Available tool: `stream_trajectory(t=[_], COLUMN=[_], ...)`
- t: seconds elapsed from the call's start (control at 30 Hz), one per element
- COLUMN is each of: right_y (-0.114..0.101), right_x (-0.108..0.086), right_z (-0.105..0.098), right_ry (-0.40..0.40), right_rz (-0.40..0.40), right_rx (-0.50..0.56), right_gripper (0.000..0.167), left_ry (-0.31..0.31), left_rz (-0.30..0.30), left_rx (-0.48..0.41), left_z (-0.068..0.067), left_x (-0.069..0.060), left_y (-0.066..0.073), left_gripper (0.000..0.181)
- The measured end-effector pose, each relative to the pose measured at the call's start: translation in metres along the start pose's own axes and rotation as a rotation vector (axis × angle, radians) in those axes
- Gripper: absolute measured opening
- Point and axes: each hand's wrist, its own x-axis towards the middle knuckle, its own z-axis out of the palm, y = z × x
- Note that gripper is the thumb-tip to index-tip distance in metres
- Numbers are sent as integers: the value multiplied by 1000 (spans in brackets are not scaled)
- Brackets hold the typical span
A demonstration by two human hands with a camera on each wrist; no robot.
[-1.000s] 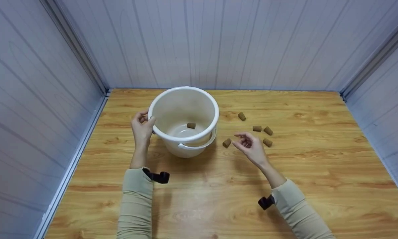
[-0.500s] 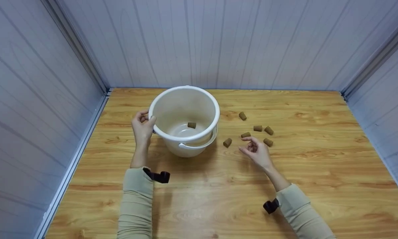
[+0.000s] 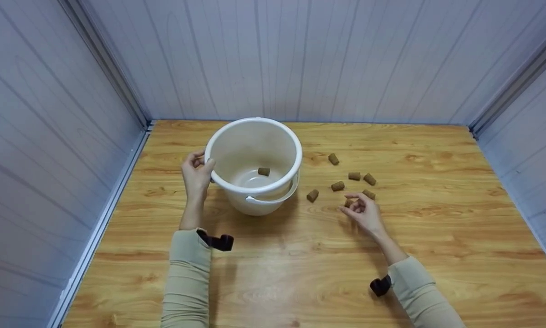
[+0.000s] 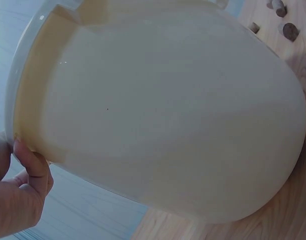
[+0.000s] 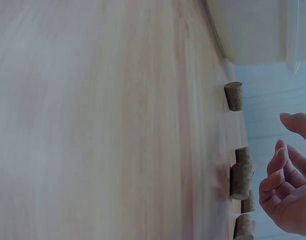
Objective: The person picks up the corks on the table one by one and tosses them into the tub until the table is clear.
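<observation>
A white bucket [image 3: 254,200] stands upright with one cork [image 3: 263,171] lying inside on its bottom. At its left rim my left hand [image 3: 196,177] pinches the edge between thumb and fingers; in the left wrist view the left hand [image 4: 23,185] grips the rim beside the bucket's wall [image 4: 158,115]. My right hand [image 3: 365,214] is over the table to the right of the bucket, close above a partly hidden cork [image 3: 349,203]. In the right wrist view the right hand [image 5: 290,185] has thumb and fingers apart with nothing between them.
Several corks lie loose on the wooden table [image 3: 273,282], among them one cork [image 3: 313,196] near the bucket and another cork [image 3: 333,159] farther back. The bucket's handle [image 3: 277,199] hangs down at the front right. Pale panel walls [image 3: 282,59] enclose the back and sides.
My right hand has moved right and toward me, away from the bucket, uncovering a cork on the table. The left hand and bucket have stayed in place.
</observation>
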Motion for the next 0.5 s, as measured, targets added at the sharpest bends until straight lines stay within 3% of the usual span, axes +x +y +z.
stream_trajectory(t=[0.3, 0.5], right_y=[10, 17], right_x=[-1, 0], right_z=[-8, -11], right_ry=[21, 38], right_rz=[57, 122], right_rx=[-77, -69], right_gripper=[30, 31], left_ry=[-2, 6], left_rz=[30, 20], left_rx=[-19, -27], left_z=[0, 0], left_x=[0, -1], left_y=[1, 2], left_gripper=[30, 31])
